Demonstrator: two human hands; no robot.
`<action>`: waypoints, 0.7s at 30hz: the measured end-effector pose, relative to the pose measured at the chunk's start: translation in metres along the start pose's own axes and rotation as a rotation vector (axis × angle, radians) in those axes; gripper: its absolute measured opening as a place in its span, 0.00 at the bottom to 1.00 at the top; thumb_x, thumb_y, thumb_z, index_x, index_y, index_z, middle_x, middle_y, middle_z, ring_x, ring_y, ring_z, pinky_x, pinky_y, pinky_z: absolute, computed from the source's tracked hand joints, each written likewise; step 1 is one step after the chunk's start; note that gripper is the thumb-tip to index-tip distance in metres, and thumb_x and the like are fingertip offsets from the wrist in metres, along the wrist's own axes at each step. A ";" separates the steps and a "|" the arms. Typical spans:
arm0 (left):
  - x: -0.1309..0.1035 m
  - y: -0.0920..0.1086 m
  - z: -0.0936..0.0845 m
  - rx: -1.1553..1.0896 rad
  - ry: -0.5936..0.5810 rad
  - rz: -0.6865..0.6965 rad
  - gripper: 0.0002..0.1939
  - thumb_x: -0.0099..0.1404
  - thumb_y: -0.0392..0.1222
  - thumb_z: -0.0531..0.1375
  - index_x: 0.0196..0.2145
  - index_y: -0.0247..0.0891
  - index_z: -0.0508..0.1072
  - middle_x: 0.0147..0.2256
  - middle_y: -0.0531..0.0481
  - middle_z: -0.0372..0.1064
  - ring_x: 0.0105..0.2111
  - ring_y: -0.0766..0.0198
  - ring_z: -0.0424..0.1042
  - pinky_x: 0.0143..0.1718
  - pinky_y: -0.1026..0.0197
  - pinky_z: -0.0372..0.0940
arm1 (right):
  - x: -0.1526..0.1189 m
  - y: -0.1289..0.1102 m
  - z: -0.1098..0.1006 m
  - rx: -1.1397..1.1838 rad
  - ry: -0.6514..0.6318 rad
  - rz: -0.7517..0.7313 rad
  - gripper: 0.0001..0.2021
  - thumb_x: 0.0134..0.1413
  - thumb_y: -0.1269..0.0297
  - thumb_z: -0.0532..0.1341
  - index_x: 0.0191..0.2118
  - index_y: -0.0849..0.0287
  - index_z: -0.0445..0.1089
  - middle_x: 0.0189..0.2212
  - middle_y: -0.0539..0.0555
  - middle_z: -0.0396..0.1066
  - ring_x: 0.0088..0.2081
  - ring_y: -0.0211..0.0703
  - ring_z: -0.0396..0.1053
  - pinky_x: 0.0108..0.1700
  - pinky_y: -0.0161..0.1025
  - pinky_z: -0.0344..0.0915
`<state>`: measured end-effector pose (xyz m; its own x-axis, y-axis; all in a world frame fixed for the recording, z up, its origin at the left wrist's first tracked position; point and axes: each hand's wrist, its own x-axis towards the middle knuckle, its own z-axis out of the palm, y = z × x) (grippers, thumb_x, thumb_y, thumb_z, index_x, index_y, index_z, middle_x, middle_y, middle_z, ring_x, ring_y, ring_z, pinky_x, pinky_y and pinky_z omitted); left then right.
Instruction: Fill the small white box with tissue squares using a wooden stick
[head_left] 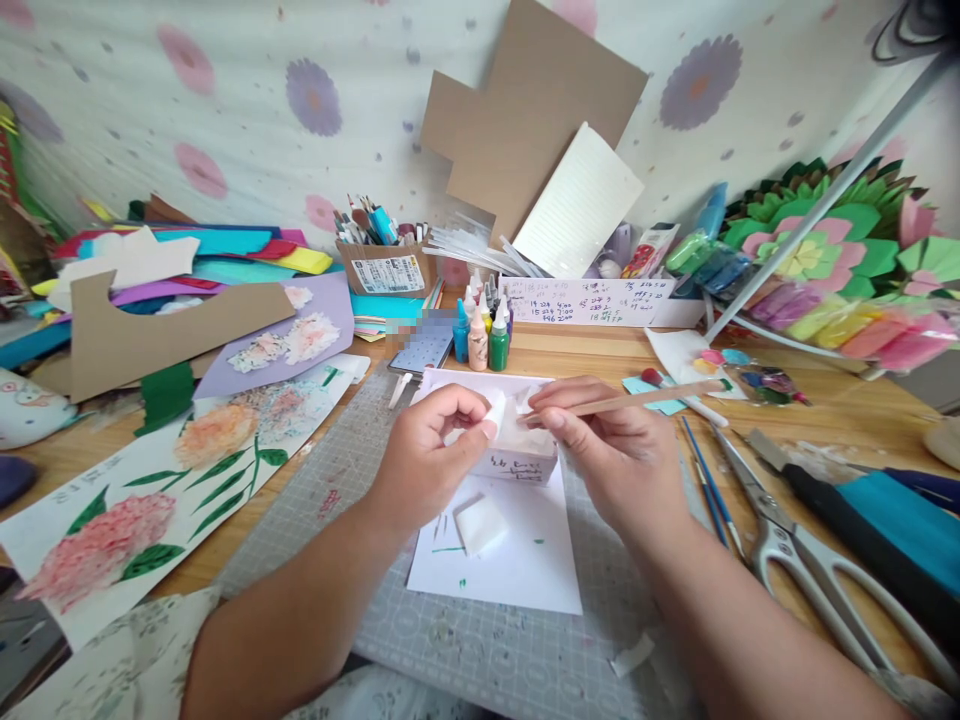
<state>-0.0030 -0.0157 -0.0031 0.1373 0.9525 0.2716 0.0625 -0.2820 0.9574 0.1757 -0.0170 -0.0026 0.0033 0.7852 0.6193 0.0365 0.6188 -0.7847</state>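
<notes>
My left hand [442,440] pinches a small white piece [495,408], thin and soft like paper or tissue, between thumb and fingertips. In my right hand [611,440] is a flat brown stick [637,397], held between thumb and fingers, its near end close to the white piece. Both hands are over a small white box [525,465] with handwriting on its front; its inside is partly hidden by them. The box sits on a white sheet [517,585] with green marks. A folded white pad [480,525] lies on the sheet in front of the box.
A grey cutting mat [322,540] lies beneath. Scissors [795,545] and paintbrushes [709,485] are at the right. Several paint bottles [478,340] and a phone [427,345] stand or lie behind the box. At the left is a flower picture [187,470]. Cardboard [525,110] leans at the back.
</notes>
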 end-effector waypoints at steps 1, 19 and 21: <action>0.001 0.000 -0.001 -0.070 0.020 -0.034 0.06 0.57 0.37 0.63 0.25 0.37 0.70 0.30 0.52 0.68 0.31 0.64 0.65 0.33 0.61 0.59 | 0.001 0.003 -0.002 -0.007 0.035 0.050 0.04 0.54 0.69 0.66 0.29 0.54 0.77 0.30 0.51 0.79 0.35 0.42 0.76 0.40 0.42 0.72; 0.004 0.000 -0.005 -0.427 -0.188 0.031 0.06 0.58 0.38 0.64 0.25 0.36 0.73 0.26 0.49 0.71 0.30 0.62 0.70 0.38 0.57 0.64 | 0.002 0.006 -0.005 0.091 0.027 0.007 0.05 0.54 0.69 0.66 0.31 0.51 0.77 0.32 0.51 0.78 0.40 0.44 0.74 0.46 0.46 0.70; 0.003 -0.001 -0.003 -0.436 -0.204 0.007 0.07 0.58 0.37 0.64 0.24 0.36 0.71 0.25 0.51 0.71 0.29 0.64 0.70 0.36 0.59 0.63 | 0.000 0.004 -0.001 0.208 -0.003 -0.034 0.06 0.54 0.69 0.66 0.32 0.50 0.78 0.31 0.50 0.78 0.40 0.45 0.74 0.46 0.47 0.71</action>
<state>-0.0061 -0.0123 -0.0025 0.3298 0.8969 0.2947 -0.3535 -0.1721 0.9195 0.1771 -0.0151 -0.0058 0.0027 0.7634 0.6460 -0.1710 0.6368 -0.7518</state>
